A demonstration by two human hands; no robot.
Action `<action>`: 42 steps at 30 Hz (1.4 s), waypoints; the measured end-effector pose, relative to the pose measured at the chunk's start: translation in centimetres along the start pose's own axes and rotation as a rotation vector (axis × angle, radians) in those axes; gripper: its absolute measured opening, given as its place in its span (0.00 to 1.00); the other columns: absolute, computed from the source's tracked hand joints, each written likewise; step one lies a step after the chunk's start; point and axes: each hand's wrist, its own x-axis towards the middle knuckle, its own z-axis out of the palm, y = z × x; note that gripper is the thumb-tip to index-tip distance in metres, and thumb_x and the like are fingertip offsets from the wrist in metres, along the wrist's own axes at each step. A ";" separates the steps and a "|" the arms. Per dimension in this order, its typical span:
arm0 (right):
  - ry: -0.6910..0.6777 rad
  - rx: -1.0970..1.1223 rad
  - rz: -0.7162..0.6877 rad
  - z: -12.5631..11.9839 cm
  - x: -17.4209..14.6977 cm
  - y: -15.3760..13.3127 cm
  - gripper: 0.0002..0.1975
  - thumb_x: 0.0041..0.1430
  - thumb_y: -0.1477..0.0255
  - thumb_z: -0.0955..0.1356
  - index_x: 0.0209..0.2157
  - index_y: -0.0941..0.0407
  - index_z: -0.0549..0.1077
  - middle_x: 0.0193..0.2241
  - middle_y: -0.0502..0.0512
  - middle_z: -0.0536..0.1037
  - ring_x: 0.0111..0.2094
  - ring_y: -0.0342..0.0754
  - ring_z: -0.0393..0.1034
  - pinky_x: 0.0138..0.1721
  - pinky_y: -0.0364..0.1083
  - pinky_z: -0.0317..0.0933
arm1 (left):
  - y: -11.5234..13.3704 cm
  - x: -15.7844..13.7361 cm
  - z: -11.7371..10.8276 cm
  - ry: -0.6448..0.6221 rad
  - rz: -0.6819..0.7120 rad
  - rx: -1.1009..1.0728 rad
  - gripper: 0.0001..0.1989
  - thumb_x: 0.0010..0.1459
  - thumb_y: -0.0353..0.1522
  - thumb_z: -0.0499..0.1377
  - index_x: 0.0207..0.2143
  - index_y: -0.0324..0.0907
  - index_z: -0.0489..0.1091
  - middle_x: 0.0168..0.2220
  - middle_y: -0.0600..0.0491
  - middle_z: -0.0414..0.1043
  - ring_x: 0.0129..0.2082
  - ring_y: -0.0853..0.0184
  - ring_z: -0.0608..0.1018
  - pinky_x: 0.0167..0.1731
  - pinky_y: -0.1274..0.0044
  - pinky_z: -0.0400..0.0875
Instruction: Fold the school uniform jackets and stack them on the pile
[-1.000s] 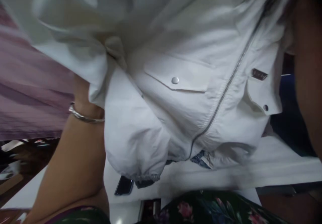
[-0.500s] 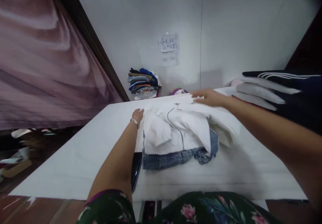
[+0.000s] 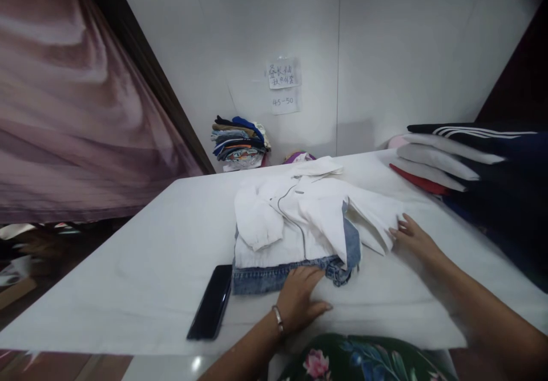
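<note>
A white zip-front jacket (image 3: 317, 198) lies spread on a folded blue denim garment (image 3: 261, 281), whose hem and right side show from under it. My left hand (image 3: 302, 298), wearing a bracelet, rests at the near denim hem with its fingers apart, holding nothing. Over on the right, my right hand (image 3: 413, 238) has its fingertips on the outer end of the jacket's sleeve, pinching its edge. The jacket's other sleeve is folded across its front.
A black phone (image 3: 209, 304) lies on the white table (image 3: 149, 267), left of the garments. Folded clothes (image 3: 240, 144) are stacked at the back. More garments (image 3: 445, 158) are piled at the right. A pink curtain (image 3: 85, 95) hangs at left; paper notes (image 3: 285, 87) are on the wall.
My left hand has come from the jacket's far left side to the near hem, uncovering the phone. My right hand has moved from above the collar down to the right sleeve.
</note>
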 end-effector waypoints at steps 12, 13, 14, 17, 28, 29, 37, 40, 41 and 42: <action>-0.024 -0.308 -0.146 0.9 5.9 -5.8 0.17 0.48 0.71 0.67 0.40 0.60 0.77 0.23 0.52 0.76 0.23 0.46 0.67 0.25 0.44 0.61 | 1.1 4.4 1.6 0.157 -0.081 0.397 0.27 0.53 0.37 0.62 0.55 0.43 0.61 0.54 0.46 0.65 0.52 0.56 0.66 0.51 0.63 0.60; 0.088 -0.312 -0.163 -0.8 7.1 -6.6 0.15 0.48 0.71 0.67 0.39 0.61 0.77 0.22 0.52 0.75 0.22 0.45 0.65 0.24 0.44 0.60 | 0.9 4.5 1.5 0.149 -0.092 0.413 0.26 0.53 0.36 0.62 0.54 0.43 0.61 0.52 0.46 0.66 0.51 0.57 0.67 0.50 0.62 0.61; 0.218 -0.339 -0.195 -2.6 8.2 -7.6 0.15 0.48 0.70 0.68 0.38 0.61 0.77 0.22 0.53 0.75 0.22 0.45 0.65 0.25 0.44 0.60 | 0.6 4.6 1.3 0.133 -0.097 0.426 0.25 0.54 0.36 0.61 0.54 0.43 0.62 0.50 0.47 0.67 0.50 0.57 0.68 0.49 0.63 0.61; 0.387 -0.406 -0.259 -7.0 10.3 -10.6 0.16 0.52 0.74 0.66 0.42 0.64 0.76 0.37 0.64 0.77 0.37 0.51 0.68 0.41 0.49 0.61 | 0.1 4.8 1.0 0.087 -0.086 0.454 0.22 0.55 0.31 0.59 0.53 0.43 0.62 0.49 0.48 0.68 0.49 0.59 0.68 0.48 0.64 0.62; -0.521 -0.026 -0.155 4.5 -5.6 -8.5 0.40 0.56 0.55 0.66 0.66 0.51 0.48 0.43 0.58 0.77 0.41 0.54 0.73 0.43 0.54 0.66 | -1.2 7.0 -0.1 0.038 -0.115 0.376 0.18 0.56 0.22 0.50 0.49 0.41 0.66 0.45 0.47 0.70 0.47 0.61 0.70 0.47 0.69 0.65; -0.518 0.014 -0.138 5.6 -6.7 -8.2 0.44 0.54 0.55 0.68 0.66 0.50 0.45 0.45 0.58 0.76 0.45 0.55 0.72 0.47 0.56 0.65 | -1.2 7.3 -0.6 0.035 -0.112 0.360 0.18 0.56 0.22 0.51 0.49 0.41 0.66 0.45 0.47 0.70 0.47 0.61 0.70 0.47 0.69 0.66; -0.385 0.434 -0.044 7.7 -7.4 -9.7 0.50 0.50 0.61 0.70 0.67 0.49 0.39 0.41 0.54 0.77 0.43 0.52 0.72 0.48 0.56 0.65 | 2.5 6.9 -5.6 0.142 -0.094 0.177 0.26 0.49 0.20 0.52 0.52 0.43 0.67 0.50 0.51 0.72 0.50 0.63 0.71 0.53 0.69 0.64; -0.328 0.474 0.018 5.3 -7.0 -9.5 0.42 0.47 0.66 0.68 0.64 0.49 0.52 0.37 0.54 0.78 0.38 0.55 0.74 0.44 0.57 0.67 | 3.9 4.7 -6.5 0.133 -0.062 0.115 0.27 0.47 0.21 0.53 0.50 0.43 0.69 0.49 0.52 0.73 0.50 0.63 0.72 0.53 0.69 0.65; -0.309 0.473 0.032 4.2 -6.8 -9.0 0.39 0.47 0.67 0.67 0.63 0.49 0.57 0.40 0.55 0.78 0.40 0.57 0.74 0.45 0.57 0.67 | 4.1 3.8 -6.5 0.110 -0.052 0.089 0.26 0.47 0.21 0.53 0.50 0.44 0.69 0.49 0.52 0.74 0.50 0.63 0.73 0.53 0.68 0.65; -0.298 0.473 0.051 3.1 -6.6 -8.3 0.36 0.46 0.67 0.66 0.61 0.49 0.60 0.43 0.56 0.78 0.44 0.58 0.73 0.46 0.57 0.67 | 4.3 3.0 -6.4 0.070 -0.044 0.060 0.26 0.47 0.22 0.53 0.49 0.44 0.70 0.48 0.52 0.74 0.49 0.63 0.73 0.52 0.68 0.66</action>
